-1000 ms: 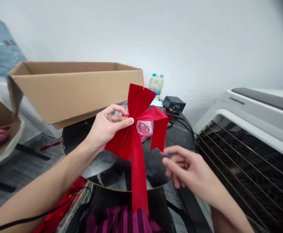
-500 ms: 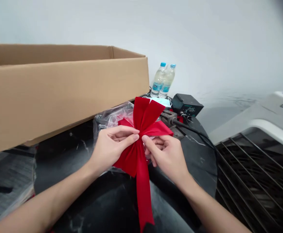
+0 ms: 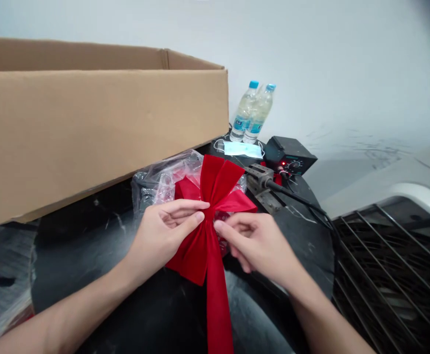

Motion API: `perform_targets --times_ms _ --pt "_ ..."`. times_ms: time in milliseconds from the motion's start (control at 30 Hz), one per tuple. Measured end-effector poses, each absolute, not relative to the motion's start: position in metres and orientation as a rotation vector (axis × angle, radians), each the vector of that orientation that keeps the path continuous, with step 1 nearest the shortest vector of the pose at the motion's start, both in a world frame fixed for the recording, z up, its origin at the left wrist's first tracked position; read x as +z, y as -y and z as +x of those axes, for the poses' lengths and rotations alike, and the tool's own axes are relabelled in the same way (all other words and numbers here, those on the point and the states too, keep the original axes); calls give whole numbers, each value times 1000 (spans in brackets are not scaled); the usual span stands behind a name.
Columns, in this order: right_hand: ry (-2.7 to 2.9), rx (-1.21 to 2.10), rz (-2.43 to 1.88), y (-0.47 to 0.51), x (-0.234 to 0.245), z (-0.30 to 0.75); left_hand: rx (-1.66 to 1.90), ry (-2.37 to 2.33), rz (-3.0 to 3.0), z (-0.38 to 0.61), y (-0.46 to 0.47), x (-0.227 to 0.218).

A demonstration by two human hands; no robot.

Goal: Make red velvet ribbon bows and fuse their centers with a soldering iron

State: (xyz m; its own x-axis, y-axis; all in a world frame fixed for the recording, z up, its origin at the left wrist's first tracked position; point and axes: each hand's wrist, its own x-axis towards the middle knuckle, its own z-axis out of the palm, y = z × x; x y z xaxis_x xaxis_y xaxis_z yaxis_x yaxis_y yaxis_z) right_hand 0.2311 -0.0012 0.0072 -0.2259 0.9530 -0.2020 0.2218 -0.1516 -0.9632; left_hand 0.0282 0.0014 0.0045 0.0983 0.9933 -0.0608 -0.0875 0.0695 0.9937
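Observation:
A red velvet bow (image 3: 215,182) with two upper loops and a long tail hangs in front of me, low over the black table. My left hand (image 3: 163,236) pinches its knot between thumb and fingers. My right hand (image 3: 255,246) is at the knot's right side, with the thumb tip against the velvet. I cannot tell whether it grips. Behind the bow lies a clear plastic bag (image 3: 163,187) with red material inside. The bow's lower loops are partly hidden by my hands.
A large open cardboard box (image 3: 89,132) overhangs the round black marble table (image 3: 82,255) on the left. Behind stand two water bottles (image 3: 254,110), a face mask (image 3: 242,149), a black control unit (image 3: 289,156) and a corded metal block (image 3: 259,179). A white appliance with a metal grille (image 3: 392,265) stands right.
My right hand has come in from the lower right to the bow's knot. The bow has shifted toward the bag, and the view has turned right and down.

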Motion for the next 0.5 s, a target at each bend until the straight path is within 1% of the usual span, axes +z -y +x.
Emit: perform_targets --times_ms 67,167,267,500 --pt "1436 1394 -1482 0 6 259 1095 -1106 1108 26 -1 5" --pt "1162 1318 -1546 -11 -6 297 1068 -1116 1117 24 -1 4" --pt "965 1273 -1489 -31 -23 318 1090 -1123 1155 23 -2 3" --pt "921 1003 -1315 -69 -49 325 1050 -1143 1110 22 -4 4"
